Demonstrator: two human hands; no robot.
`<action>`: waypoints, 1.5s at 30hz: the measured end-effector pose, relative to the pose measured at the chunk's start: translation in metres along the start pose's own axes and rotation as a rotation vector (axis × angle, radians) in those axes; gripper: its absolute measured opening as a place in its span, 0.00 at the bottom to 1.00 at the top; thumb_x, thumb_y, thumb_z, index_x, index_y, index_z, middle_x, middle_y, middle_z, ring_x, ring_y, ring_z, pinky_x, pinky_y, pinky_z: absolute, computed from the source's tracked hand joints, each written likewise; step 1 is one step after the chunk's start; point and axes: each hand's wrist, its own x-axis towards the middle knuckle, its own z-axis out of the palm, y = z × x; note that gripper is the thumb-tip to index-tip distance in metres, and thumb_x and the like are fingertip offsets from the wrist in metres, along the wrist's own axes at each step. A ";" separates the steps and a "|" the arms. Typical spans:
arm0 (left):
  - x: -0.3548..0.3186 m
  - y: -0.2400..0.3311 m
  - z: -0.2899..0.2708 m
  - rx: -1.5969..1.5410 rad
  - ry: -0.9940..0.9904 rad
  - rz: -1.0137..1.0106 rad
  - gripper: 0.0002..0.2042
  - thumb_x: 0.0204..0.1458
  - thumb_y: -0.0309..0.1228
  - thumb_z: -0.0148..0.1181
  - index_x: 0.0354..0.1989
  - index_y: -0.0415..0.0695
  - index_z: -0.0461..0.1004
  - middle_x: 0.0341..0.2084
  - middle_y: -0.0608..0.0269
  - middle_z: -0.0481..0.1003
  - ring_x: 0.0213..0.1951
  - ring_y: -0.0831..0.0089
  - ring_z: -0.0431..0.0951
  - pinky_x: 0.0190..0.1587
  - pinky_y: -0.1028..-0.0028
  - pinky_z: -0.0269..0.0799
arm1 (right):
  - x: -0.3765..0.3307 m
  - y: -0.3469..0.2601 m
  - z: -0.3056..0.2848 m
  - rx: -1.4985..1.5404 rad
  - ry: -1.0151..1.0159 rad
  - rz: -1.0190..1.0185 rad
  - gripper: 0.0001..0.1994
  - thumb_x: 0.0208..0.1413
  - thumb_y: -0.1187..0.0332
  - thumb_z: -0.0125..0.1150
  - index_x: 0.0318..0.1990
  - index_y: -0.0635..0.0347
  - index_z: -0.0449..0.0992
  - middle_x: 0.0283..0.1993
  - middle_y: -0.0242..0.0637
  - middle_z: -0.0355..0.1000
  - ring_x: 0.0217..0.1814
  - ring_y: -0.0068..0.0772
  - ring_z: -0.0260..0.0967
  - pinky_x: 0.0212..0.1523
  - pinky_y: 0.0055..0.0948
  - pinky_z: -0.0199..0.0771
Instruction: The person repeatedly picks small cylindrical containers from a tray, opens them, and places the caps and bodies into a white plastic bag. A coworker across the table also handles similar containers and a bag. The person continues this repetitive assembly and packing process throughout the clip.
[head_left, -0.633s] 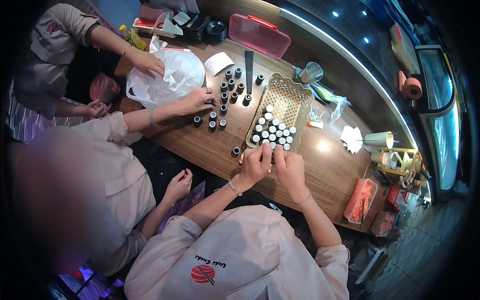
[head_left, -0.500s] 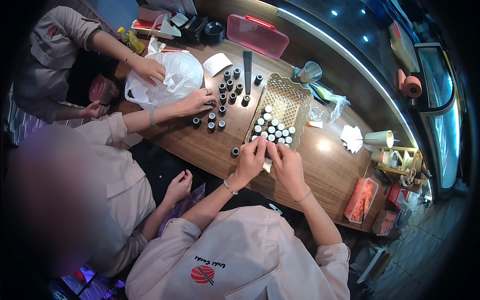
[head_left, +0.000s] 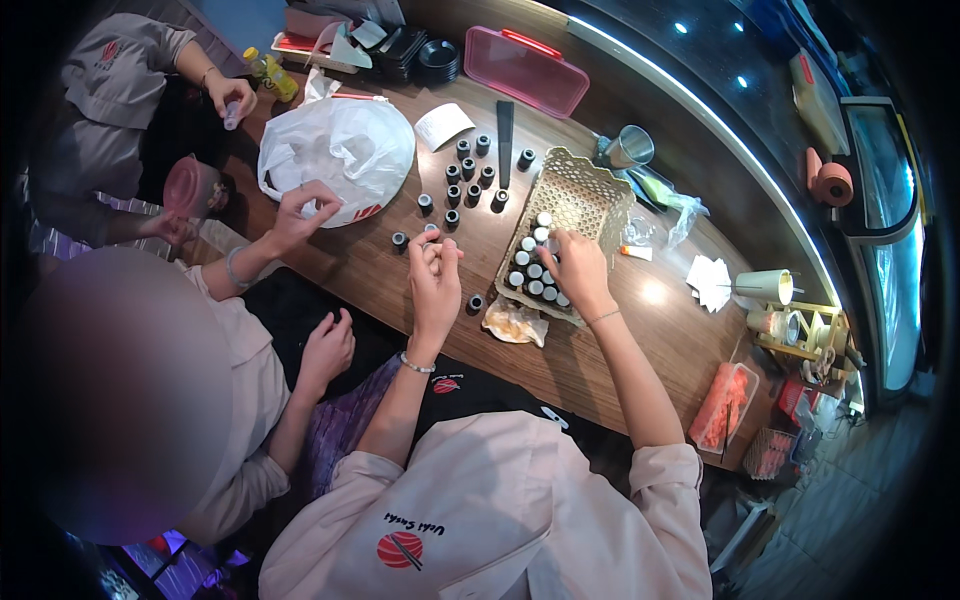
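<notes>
My right hand (head_left: 582, 272) reaches into the gold lattice basket (head_left: 573, 165), fingers and thumb pinched at one of the small white-topped bottles (head_left: 522, 258) bunched in its near half. My left hand (head_left: 436, 290) is over the table left of the basket. Its fingers curl in at a small dark bottle (head_left: 431, 229), whose lower part they hide. Beyond it, several small black bottles (head_left: 470, 170) stand upright in a loose group. One more dark bottle (head_left: 474, 303) stands between my hands, beside a crumpled white wrapper with yellow-brown stains (head_left: 515, 323).
A co-worker's hand (head_left: 300, 217) hovers by a white plastic bag (head_left: 340, 140); another person's hand (head_left: 232, 97) holds a small pale object. A pink-lidded box (head_left: 525, 72), a metal cup (head_left: 630, 147) and a black strip (head_left: 504, 140) lie farther back. A tub of orange food (head_left: 722, 405) is at right.
My hands have parted: the left moved left to the dark bottles, the right into the basket. The stained wrapper is uncovered. The co-worker's hand drew back from the bottles; another left the bag.
</notes>
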 end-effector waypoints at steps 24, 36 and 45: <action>0.084 0.032 -0.115 0.930 -0.077 -0.236 0.16 0.60 0.39 0.64 0.46 0.37 0.83 0.35 0.49 0.86 0.42 0.50 0.86 0.49 0.56 0.80 | -0.115 -0.004 -0.046 0.695 -0.169 0.543 0.14 0.66 0.63 0.66 0.49 0.68 0.83 0.37 0.43 0.84 0.35 0.30 0.79 0.41 0.31 0.77; 0.138 -0.038 -0.150 1.135 0.238 0.214 0.21 0.55 0.35 0.69 0.55 0.42 0.77 0.54 0.51 0.77 0.60 0.52 0.73 0.64 0.54 0.65 | -0.143 -0.021 -0.046 0.872 -0.160 0.581 0.13 0.71 0.65 0.62 0.51 0.68 0.81 0.38 0.34 0.81 0.37 0.19 0.75 0.40 0.22 0.75; 0.132 -0.079 -0.170 1.350 0.130 0.071 0.36 0.46 0.33 0.76 0.66 0.46 0.69 0.54 0.53 0.79 0.60 0.56 0.74 0.66 0.44 0.55 | -0.131 -0.027 -0.063 0.895 -0.134 0.592 0.14 0.70 0.65 0.62 0.52 0.69 0.81 0.38 0.36 0.82 0.39 0.23 0.78 0.43 0.25 0.76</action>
